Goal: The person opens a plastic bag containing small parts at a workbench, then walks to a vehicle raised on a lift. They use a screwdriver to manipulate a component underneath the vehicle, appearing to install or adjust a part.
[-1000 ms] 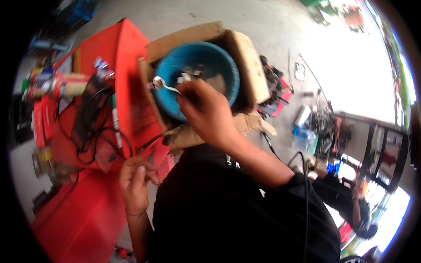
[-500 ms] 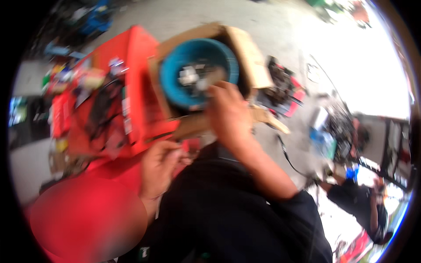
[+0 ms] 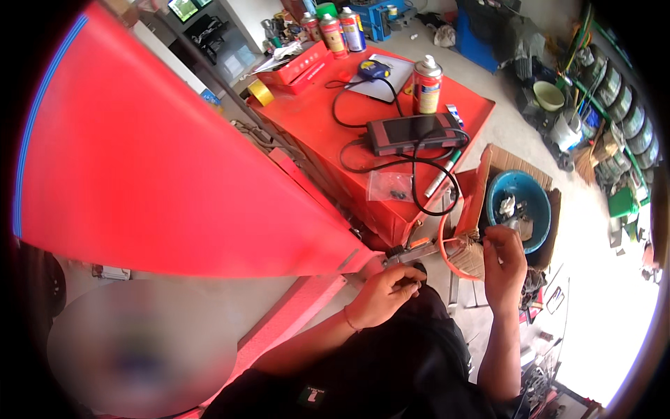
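Hands [image 3: 505, 269] are apart, the right near a basin [image 3: 536, 202].

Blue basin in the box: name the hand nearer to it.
Right. The right hand is close by the near side of the blue basin; the left hand is farther off, to its lower left.

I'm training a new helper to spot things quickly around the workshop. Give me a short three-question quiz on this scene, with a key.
1. Name it: what is the blue basin sitting in?
2. True or false: the tape measure lies inside the basin.
3. Choose one: which is nearer the basin, the left hand or the right hand?

Key:
1. A cardboard box.
2. False.
3. The right hand.
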`<state>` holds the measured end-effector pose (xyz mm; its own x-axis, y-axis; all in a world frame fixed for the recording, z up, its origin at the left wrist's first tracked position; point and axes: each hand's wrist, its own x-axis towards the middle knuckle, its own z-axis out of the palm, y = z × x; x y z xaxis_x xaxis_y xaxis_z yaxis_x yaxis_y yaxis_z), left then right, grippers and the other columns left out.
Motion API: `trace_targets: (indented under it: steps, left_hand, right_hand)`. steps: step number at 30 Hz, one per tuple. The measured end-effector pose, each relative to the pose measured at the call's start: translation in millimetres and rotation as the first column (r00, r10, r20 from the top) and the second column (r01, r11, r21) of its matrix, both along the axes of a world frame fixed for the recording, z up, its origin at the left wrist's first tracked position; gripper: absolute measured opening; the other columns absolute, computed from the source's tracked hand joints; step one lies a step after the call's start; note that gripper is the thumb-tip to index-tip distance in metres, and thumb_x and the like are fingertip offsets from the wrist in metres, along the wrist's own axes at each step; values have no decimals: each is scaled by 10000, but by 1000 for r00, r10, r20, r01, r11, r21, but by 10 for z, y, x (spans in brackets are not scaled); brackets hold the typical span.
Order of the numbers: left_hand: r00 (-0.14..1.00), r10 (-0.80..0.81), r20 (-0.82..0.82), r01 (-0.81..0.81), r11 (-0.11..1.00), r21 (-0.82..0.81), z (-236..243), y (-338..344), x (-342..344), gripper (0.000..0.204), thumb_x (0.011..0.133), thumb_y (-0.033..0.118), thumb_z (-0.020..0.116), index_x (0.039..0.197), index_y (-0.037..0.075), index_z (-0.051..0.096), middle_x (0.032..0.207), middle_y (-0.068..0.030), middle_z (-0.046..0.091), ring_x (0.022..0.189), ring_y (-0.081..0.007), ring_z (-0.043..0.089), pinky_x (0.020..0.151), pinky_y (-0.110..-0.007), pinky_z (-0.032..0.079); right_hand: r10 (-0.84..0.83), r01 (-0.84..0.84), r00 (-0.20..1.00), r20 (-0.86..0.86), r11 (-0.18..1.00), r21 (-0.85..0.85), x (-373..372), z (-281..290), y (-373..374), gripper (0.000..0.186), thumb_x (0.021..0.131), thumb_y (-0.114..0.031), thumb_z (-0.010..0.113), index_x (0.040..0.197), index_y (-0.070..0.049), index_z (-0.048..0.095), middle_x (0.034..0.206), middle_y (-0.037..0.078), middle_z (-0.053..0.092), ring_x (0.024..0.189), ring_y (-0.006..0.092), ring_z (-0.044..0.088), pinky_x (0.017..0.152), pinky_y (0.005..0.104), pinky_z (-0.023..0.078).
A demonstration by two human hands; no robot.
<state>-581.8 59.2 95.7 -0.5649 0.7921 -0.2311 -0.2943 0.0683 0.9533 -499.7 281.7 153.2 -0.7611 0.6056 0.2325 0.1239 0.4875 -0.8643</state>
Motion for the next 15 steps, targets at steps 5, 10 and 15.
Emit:
trace_targets:
  steps: [5, 10, 15]
  left_hand:
    - [995, 93, 34, -93, 996, 9, 44, -102, -95, 120, 977, 42, 590, 1081, -18, 590, 964, -44, 619, 893, -125, 655, 818, -270, 540]
    - [994, 92, 54, -93, 995, 23, 40, -46, -245, 119, 994, 75, 575, 1064, -20, 594, 882, -35, 632, 801, -108, 641, 736, -262, 539]
    - [995, 99, -14, -98, 995, 30, 3, 222, -390, 181, 1017, 110, 541, 1129, -19, 601, 927, -45, 634, 807, -102, 631, 747, -249, 519]
  right_hand:
    - [83, -94, 991, -106, 990, -102, -370, 101, -13, 130, 893, 48, 591, 1010, 3, 626, 1017, 81, 631, 890, 161, 645, 753, 285, 541]
    - [179, -186, 981, -71, 977, -107, -669, 113, 8, 150, 888, 40, 594, 1019, -24, 632, 998, 75, 625, 866, 163, 636, 755, 282, 528]
    - [138, -180, 976, -169, 948, -261, -859, -49, 477, 125, 918, 37, 587, 1031, -5, 620, 983, 31, 621, 841, 101, 603, 755, 253, 506]
